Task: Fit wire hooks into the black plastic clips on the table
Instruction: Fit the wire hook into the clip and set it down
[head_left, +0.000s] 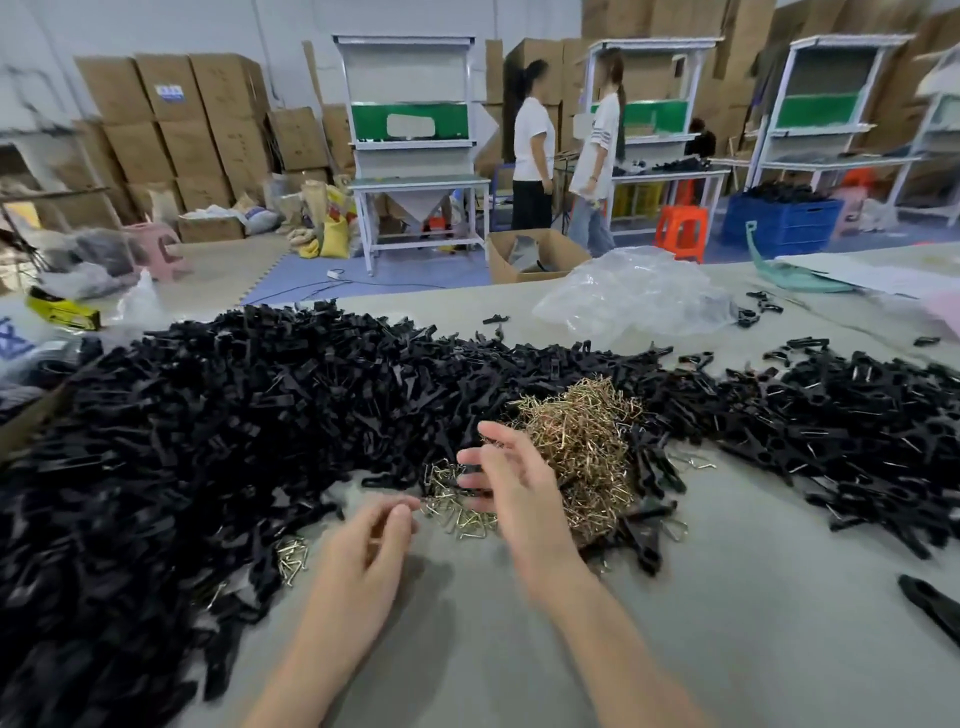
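The right hand (511, 483) hovered, grip loose and empty, over the wire hooks (576, 447) heaped among black clips (208, 415) on the worktop (493, 623) — the left hand (363, 551) curled, blurred, so I cannot tell its grip.

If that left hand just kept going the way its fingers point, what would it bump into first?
Most likely the small scatter of brass-coloured wire hooks on the grey table, just beyond the fingertips of the left hand. The right hand hangs close above them, so depth is unclear.

Wire hooks (576, 441) amid black clips (208, 415)
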